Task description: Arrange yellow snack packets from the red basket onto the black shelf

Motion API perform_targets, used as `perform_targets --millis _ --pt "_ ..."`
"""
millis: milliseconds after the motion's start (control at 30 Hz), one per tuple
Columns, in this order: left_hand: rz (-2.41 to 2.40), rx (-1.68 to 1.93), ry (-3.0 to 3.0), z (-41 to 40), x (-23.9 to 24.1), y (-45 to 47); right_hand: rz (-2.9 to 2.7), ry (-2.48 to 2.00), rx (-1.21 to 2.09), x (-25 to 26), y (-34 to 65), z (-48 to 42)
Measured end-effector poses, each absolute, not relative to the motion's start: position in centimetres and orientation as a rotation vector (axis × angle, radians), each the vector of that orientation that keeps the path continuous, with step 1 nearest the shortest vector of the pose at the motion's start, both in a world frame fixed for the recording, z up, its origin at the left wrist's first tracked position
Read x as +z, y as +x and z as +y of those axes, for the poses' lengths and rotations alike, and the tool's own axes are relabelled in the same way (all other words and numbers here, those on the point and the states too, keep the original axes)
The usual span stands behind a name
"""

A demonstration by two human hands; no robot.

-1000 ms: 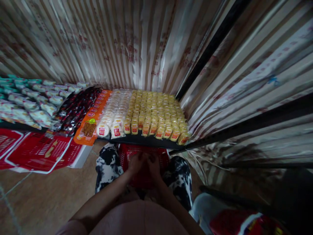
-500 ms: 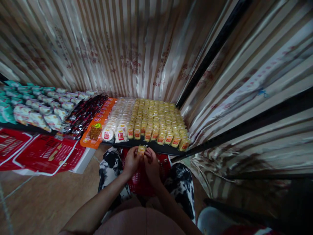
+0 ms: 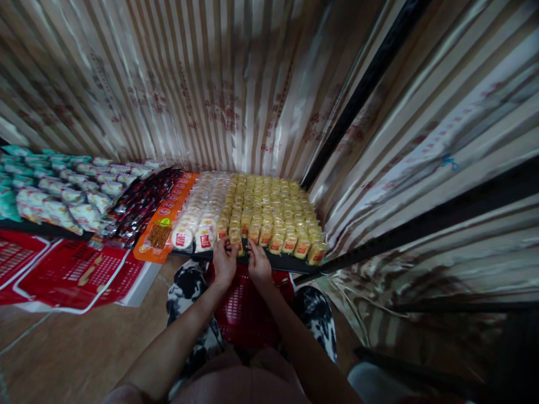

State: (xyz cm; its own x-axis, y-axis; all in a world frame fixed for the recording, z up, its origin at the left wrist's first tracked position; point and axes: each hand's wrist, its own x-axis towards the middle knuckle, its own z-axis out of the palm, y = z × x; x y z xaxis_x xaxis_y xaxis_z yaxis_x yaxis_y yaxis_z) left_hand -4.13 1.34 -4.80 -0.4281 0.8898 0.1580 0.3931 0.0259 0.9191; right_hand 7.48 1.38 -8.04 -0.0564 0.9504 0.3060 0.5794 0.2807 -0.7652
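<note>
My left hand (image 3: 224, 262) is closed, its thumb and fingers on a small yellow wrapped snack cake (image 3: 236, 244) at the front of a row. Just to the right, my right hand (image 3: 258, 264) has bent fingers close together at the shelf edge; whether anything is between them is hidden. Several rows of the same yellow snack cakes (image 3: 278, 210) stand packed on the black shelf (image 3: 282, 261) beyond my hands. White round wrapped crackers (image 3: 205, 237) stand in rows left of them.
An orange snack bag (image 3: 156, 240), dark red packets (image 3: 138, 207) and white and green packets (image 3: 67, 193) continue leftward. Below the shelf are a red basket (image 3: 238, 314) between my knees and red printed bags (image 3: 80, 275). Black rack bars (image 3: 379, 73) cross the striped sheeting (image 3: 244, 84).
Both hands have moved forward from over the basket to the shelf's front edge. The snack cake held between them is now at the front of a row, and my right hand has come away from it.
</note>
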Motion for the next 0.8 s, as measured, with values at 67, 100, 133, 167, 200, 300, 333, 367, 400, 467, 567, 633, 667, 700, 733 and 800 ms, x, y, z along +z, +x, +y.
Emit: perform_targets --millis 67,100,133,167,200,300,333,367,400,467,567,633,667,700,733,800 --pt "1.854 1.377 1.350 1.6 -4.8 -3.8 -1.743 -1.392 0.585 -8.2 7.6 1.4" --pt "1.870 1.369 1.378 1.7 -4.8 -3.6 -1.745 -1.394 0.586 -8.3 7.7 1.3" --pt "1.889 1.357 1.404 1.9 -4.8 -3.4 -1.740 -1.403 0.585 -8.4 7.7 1.2" --pt "1.907 1.344 1.425 2.0 -4.8 -3.2 -1.729 -1.415 0.582 -8.5 7.6 1.1" --pt "1.923 1.327 1.437 2.0 -4.7 -3.1 -1.714 -1.429 0.576 -8.6 7.6 1.1" --pt "1.949 1.271 1.425 2.2 -4.5 -2.7 -1.669 -1.445 0.555 -8.7 7.6 1.0" --pt "1.952 1.259 1.414 2.3 -4.5 -2.7 -1.660 -1.443 0.548 -8.8 7.6 1.0" --pt "1.955 1.252 1.404 2.3 -4.5 -2.6 -1.650 -1.440 0.542 -8.8 7.6 1.0" --pt "1.956 1.250 1.396 2.4 -4.4 -2.6 -1.638 -1.439 0.536 -8.8 7.6 1.0" --pt "1.956 1.252 1.390 2.6 -4.4 -2.6 -1.599 -1.444 0.529 -8.9 7.6 1.0" --pt "1.956 1.233 1.412 2.8 -4.4 -2.6 -1.548 -1.459 0.534 -8.8 7.6 1.0" --pt "1.972 1.194 1.439 2.9 -4.3 -2.5 -1.567 -1.450 0.534 -8.6 7.6 1.0" --pt "1.987 1.172 1.451 2.9 -4.3 -2.5 -1.590 -1.441 0.527 -8.4 7.6 1.0" --pt "2.003 1.149 1.463 2.9 -4.3 -2.4 -1.620 -1.431 0.520 -8.1 7.6 1.1" --pt "2.022 1.128 1.473 2.8 -4.2 -2.4 -1.656 -1.426 0.517 -7.9 7.6 1.2" --pt "2.062 1.091 1.486 2.8 -4.2 -2.4 -1.727 -1.445 0.513 -7.5 7.6 1.5"
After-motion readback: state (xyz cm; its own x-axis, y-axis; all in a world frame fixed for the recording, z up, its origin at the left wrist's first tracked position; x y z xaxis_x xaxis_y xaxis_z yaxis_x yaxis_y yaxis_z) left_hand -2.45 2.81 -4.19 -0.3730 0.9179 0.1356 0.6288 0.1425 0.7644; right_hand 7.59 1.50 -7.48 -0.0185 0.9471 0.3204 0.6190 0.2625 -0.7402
